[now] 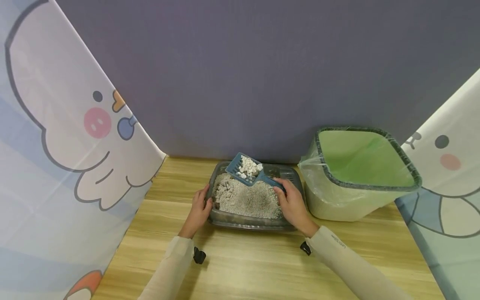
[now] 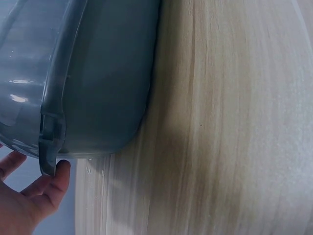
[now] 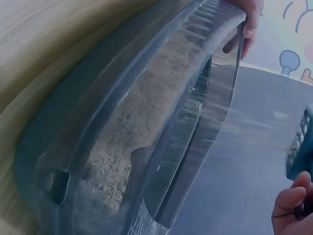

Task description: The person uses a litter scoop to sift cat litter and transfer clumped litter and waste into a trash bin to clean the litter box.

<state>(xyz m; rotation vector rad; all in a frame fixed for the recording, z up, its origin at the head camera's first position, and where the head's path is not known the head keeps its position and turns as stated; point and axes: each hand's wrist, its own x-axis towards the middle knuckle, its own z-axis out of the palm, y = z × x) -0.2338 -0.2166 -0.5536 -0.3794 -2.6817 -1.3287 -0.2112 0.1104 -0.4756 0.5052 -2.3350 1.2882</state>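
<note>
While the left grip (image 1: 199, 209) seems to pinch the litter tray (image 1: 247, 225), the right grip (image 1: 294, 205) clasps a loaded scoop (image 1: 259, 177) above it: likely a sifting step, next calling for level handling.

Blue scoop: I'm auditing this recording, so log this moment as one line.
right hand: holds scoop of pale granules above tray | left hand: grips tray | bin: right of tray

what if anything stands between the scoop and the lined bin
Nothing visible besides the right hand holding the scoop above the tray; the bin's rim is likely the only edge to clear.
</note>
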